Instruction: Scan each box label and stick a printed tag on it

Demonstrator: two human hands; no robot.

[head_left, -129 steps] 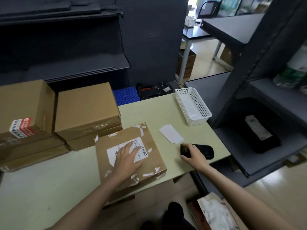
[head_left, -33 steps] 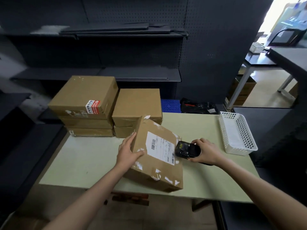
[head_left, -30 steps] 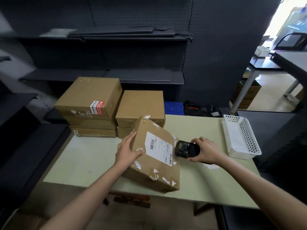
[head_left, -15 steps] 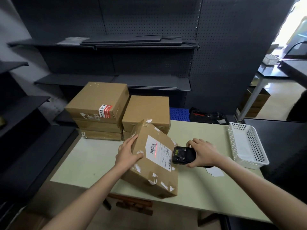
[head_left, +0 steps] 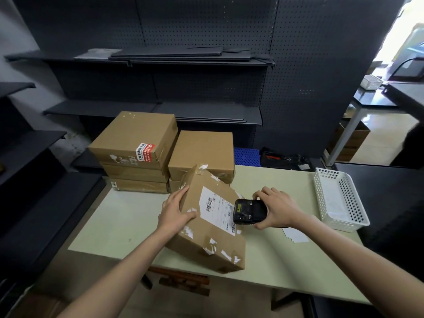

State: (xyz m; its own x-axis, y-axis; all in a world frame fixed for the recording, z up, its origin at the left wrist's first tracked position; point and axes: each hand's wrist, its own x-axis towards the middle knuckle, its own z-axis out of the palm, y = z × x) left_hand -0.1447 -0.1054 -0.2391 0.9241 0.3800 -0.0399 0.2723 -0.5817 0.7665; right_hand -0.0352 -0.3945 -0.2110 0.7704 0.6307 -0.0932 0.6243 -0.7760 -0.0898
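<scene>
Box (head_left: 207, 222) tilted up on table (head_left: 119, 221) edge, L hand (head_left: 175, 211) gripping its left side, label (head_left: 218, 210) facing scanner (head_left: 250, 211). R hand (head_left: 278, 208) wrapped round scanner, touching label's right edge. Red scan line seen 0.5 s ago now gone, so read prob. done; tag next. 1 loose paper tag (head_left: 296, 235) lies just right of R wrist.

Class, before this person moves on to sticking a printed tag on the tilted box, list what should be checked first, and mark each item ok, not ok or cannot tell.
1. Tilted box steadied by the left hand: ok.
2. Shipping label faces the scanner: ok.
3. Right hand grips the scanner firmly: ok.
4. Scan has registered: cannot tell.
5. Printed tag ready: cannot tell; white paper slips lie on the table, print unreadable.
6. Bare cardboard free for a tag: ok.
</scene>
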